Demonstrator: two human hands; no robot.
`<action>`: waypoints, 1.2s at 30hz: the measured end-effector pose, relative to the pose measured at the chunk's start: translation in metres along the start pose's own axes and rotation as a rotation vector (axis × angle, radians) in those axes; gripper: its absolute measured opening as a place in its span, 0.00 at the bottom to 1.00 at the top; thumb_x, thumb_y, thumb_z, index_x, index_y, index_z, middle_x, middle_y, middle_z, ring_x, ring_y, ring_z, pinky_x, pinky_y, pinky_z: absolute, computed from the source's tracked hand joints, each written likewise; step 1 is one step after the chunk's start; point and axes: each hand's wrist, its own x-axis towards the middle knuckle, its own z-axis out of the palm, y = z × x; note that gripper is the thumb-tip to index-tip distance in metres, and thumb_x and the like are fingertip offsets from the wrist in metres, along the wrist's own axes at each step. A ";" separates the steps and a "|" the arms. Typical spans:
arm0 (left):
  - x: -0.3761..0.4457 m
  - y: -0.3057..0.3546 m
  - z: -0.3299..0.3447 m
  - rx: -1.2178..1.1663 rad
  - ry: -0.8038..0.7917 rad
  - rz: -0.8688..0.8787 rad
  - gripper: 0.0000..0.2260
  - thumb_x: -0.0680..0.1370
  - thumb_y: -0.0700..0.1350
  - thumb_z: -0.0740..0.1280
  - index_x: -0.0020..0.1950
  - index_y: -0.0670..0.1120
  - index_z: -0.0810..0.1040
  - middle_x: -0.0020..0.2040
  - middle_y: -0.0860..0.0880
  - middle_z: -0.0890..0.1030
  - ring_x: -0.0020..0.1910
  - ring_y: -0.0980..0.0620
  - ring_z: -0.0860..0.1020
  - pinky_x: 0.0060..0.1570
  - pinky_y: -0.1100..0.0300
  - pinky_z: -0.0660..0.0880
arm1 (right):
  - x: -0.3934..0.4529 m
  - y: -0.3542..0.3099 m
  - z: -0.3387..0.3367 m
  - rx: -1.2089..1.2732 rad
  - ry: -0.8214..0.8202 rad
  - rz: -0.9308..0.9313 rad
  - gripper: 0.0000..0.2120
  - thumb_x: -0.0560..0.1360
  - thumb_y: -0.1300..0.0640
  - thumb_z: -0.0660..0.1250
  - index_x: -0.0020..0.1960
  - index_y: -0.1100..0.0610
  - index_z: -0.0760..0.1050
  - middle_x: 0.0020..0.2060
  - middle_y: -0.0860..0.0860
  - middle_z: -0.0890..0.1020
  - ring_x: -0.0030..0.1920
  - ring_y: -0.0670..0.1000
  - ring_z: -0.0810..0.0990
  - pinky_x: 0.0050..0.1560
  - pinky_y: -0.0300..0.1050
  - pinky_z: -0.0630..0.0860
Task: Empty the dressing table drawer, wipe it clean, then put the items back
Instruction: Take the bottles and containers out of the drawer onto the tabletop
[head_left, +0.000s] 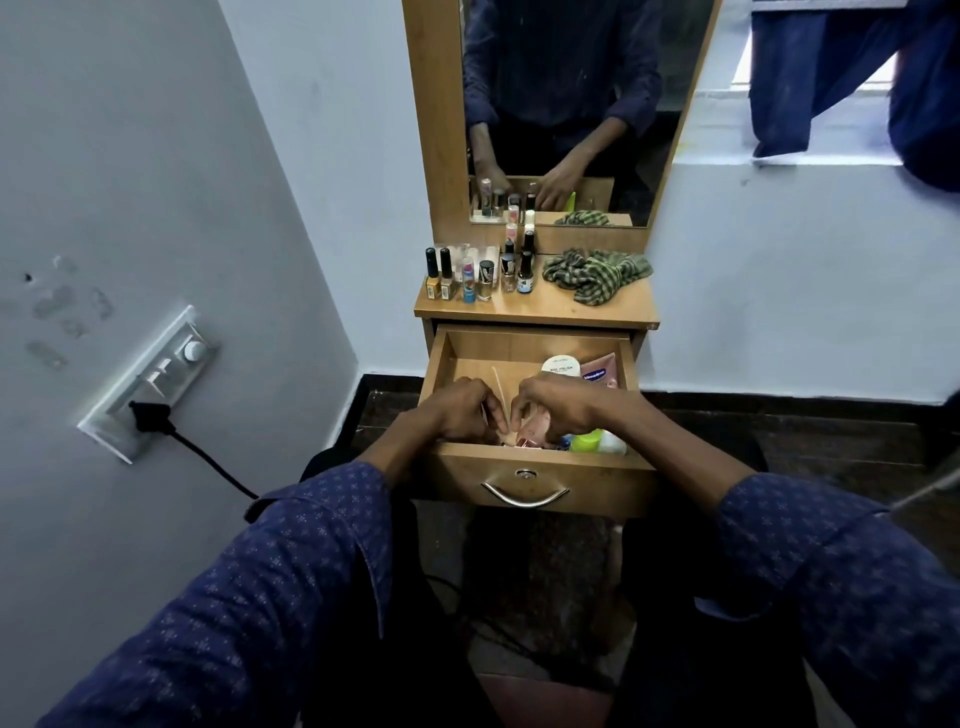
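Observation:
The wooden drawer (540, 478) of the dressing table stands pulled open. Both my hands are inside it near the front. My left hand (462, 413) has its fingers curled down among small items; what it holds is hidden. My right hand (558, 408) curls over a pinkish bottle (535, 431). A thin stick (501, 392) lies between the hands. At the back right lie a white nail polish remover bottle (560, 365) and a pink tube (600, 375). A green-yellow cap (586, 441) and a white item (613, 444) sit at the front right. Several nail polish bottles (480, 273) stand on the tabletop.
A green checked cloth (597, 273) lies crumpled on the tabletop's right side. A mirror (561, 104) rises behind it. On the left wall is a switchboard (150, 384) with a black plug and cable. A dark blue curtain (852, 78) hangs at the window on the right.

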 end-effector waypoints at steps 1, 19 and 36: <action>0.000 0.000 0.000 -0.007 -0.014 0.009 0.07 0.72 0.43 0.79 0.47 0.53 0.89 0.46 0.57 0.87 0.47 0.56 0.83 0.54 0.55 0.81 | 0.000 -0.002 0.002 -0.035 0.011 -0.003 0.24 0.68 0.62 0.80 0.62 0.48 0.82 0.54 0.48 0.78 0.59 0.52 0.75 0.57 0.51 0.76; 0.002 0.007 0.005 0.158 -0.111 0.008 0.08 0.79 0.38 0.73 0.56 0.46 0.84 0.57 0.47 0.84 0.54 0.49 0.80 0.41 0.62 0.71 | -0.005 -0.003 0.013 0.002 0.148 0.025 0.21 0.70 0.62 0.79 0.60 0.49 0.81 0.58 0.48 0.83 0.59 0.51 0.77 0.58 0.51 0.78; -0.008 0.003 0.002 -0.355 0.268 -0.100 0.09 0.80 0.35 0.69 0.59 0.44 0.76 0.53 0.45 0.81 0.52 0.47 0.80 0.45 0.57 0.77 | -0.011 0.019 0.014 0.514 0.468 0.196 0.31 0.74 0.66 0.75 0.66 0.46 0.64 0.53 0.52 0.79 0.52 0.50 0.81 0.53 0.55 0.82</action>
